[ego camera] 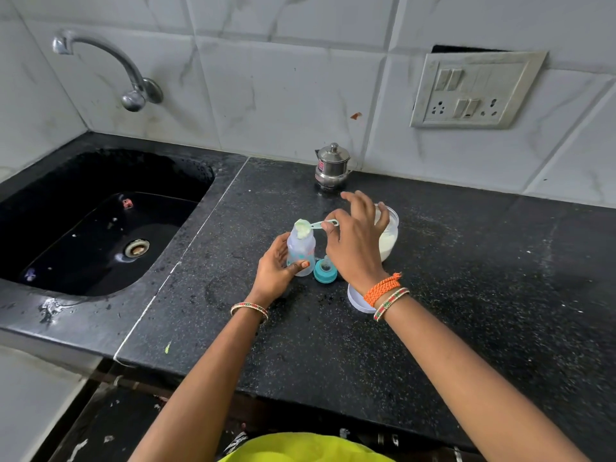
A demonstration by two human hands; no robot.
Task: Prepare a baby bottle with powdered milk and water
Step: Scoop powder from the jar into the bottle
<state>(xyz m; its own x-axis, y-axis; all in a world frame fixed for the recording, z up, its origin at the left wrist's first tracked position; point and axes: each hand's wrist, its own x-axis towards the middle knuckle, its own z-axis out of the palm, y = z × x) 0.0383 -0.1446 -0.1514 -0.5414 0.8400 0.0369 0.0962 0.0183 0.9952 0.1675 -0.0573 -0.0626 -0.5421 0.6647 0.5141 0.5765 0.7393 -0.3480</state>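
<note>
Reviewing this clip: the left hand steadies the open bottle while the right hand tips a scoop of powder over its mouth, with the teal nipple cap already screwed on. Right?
Not quite. In the head view the teal nipple cap is off, standing on the counter beside the bottle. The left hand, right hand and scoop are as stated.

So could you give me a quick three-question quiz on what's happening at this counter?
1. True or false: the teal nipple cap is screwed onto the baby bottle.
2. Which hand holds the scoop of powder over the bottle mouth?
3. What stands by the wall behind the powder jar? A) steel pot B) kettle cord C) cup

Key:
1. False; it sits on the counter beside the bottle.
2. The right hand; the left hand steadies the bottle.
3. A, the steel pot.
</note>
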